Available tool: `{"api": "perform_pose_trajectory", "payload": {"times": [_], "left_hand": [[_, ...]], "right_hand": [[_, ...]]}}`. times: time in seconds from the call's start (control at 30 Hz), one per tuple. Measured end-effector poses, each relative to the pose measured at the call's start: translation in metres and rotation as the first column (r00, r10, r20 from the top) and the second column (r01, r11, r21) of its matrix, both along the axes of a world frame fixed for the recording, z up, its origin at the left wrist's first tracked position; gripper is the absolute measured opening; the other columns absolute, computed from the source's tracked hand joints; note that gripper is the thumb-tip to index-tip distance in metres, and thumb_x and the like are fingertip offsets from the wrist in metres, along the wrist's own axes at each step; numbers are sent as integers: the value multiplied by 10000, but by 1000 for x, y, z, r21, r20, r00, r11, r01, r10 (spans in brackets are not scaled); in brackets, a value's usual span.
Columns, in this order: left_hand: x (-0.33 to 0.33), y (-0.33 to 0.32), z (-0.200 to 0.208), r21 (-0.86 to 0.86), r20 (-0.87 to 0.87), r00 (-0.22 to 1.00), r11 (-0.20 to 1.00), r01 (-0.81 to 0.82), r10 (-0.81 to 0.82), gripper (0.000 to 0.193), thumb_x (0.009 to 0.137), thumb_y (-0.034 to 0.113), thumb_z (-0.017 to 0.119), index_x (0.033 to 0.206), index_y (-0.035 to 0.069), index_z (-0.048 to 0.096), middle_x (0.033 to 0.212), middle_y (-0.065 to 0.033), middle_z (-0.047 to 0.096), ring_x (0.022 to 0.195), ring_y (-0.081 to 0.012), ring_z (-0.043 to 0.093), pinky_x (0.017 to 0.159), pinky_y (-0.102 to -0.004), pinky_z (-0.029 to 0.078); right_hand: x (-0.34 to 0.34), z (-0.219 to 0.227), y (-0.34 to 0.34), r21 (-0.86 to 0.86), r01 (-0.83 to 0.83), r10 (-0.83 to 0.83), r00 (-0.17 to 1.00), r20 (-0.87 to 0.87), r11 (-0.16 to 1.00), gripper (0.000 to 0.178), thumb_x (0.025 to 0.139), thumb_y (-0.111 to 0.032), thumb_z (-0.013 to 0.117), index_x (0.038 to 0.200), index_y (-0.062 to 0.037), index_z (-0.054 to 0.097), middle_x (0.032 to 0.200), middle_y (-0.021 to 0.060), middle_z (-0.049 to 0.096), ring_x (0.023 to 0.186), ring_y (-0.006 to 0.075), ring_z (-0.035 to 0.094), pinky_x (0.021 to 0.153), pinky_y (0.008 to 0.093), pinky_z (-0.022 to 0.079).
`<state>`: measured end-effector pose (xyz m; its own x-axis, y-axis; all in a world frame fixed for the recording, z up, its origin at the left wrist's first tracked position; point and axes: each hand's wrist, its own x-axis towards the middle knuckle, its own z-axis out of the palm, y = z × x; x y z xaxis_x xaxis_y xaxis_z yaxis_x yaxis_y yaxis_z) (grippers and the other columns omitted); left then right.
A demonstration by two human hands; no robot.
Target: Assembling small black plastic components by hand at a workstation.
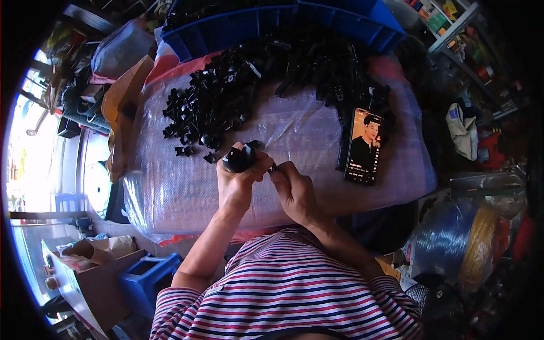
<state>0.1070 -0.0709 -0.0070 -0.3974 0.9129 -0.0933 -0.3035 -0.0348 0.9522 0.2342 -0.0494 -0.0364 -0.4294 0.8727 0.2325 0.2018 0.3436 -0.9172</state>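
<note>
My left hand (pixel 237 184) is closed around a black, rounded, handle-like object (pixel 238 159), whose exact kind I cannot make out. Another small black piece (pixel 253 145) shows at its fingertips. Close beside it, my right hand (pixel 296 191) pinches a small dark part (pixel 273 168) between thumb and finger. Both hands meet above a plastic-wrapped woven bundle (pixel 181 198) that serves as a work surface. Just beyond my left hand lies a heap of small black clip-like parts (pixel 201 113). Longer black parts (pixel 317 68) are piled farther back.
Blue plastic bins (pixel 226 37) stand at the far edge. A phone (pixel 362 146) with its screen lit lies to the right. A blue stool (pixel 148 277) and a cardboard box (pixel 85 283) are at the lower left. Spools of blue and yellow material (pixel 447 243) sit at the right.
</note>
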Motion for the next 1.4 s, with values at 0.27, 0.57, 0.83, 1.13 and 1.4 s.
{"api": "perform_pose_trajectory", "payload": {"times": [0.27, 0.57, 0.83, 1.13, 1.4], "left_hand": [[-5, 7, -16, -34, 168, 982, 996, -77, 82, 99, 723, 57, 656, 764, 9, 581, 616, -28, 534, 516, -91, 452, 478, -220, 338], [-2, 12, -29, 69, 684, 715, 989, 135, -145, 271, 854, 284, 521, 995, 53, 538, 893, -38, 574, 834, -153, 544, 761, -266, 427], [-17, 12, -20, 286, 696, 590, 912, 295, -409, 353, 894, 367, 427, 1097, 88, 500, 1055, -56, 555, 999, -173, 514, 871, -305, 385], [-46, 19, -27, 81, 538, 816, 976, 201, -212, 506, 868, 415, 411, 1266, 104, 429, 1213, -105, 507, 994, -204, 531, 841, -328, 393], [-51, 21, -35, 102, 661, 675, 931, 351, -327, 434, 862, 366, 408, 1165, 68, 491, 1099, -97, 574, 891, -166, 537, 791, -291, 388]], "right_hand": [[-13, 9, 20, 120, -31, 10, 986, 166, 992, 129, 877, -139, 519, 864, -21, 467, 593, 173, 521, 560, 333, 578, 473, 373, 411], [-23, 20, 24, 362, -37, -27, 985, 170, 931, 441, 809, -152, 577, 1195, 10, 442, 1012, 196, 508, 898, 335, 503, 775, 382, 412], [-36, 19, 40, 496, -64, -61, 971, 231, 866, 550, 791, -129, 575, 1274, 10, 351, 1179, 208, 438, 1010, 351, 457, 877, 394, 367], [-116, 88, 202, 507, -145, 82, 986, 146, 850, 450, 866, -181, 519, 1248, 1, 365, 1132, 229, 468, 1075, 353, 464, 920, 365, 360], [-196, 136, 372, 719, -12, -345, 872, 348, 695, 470, 859, -270, 519, 1225, -6, 389, 1093, 253, 504, 1017, 392, 479, 870, 432, 397]]}}
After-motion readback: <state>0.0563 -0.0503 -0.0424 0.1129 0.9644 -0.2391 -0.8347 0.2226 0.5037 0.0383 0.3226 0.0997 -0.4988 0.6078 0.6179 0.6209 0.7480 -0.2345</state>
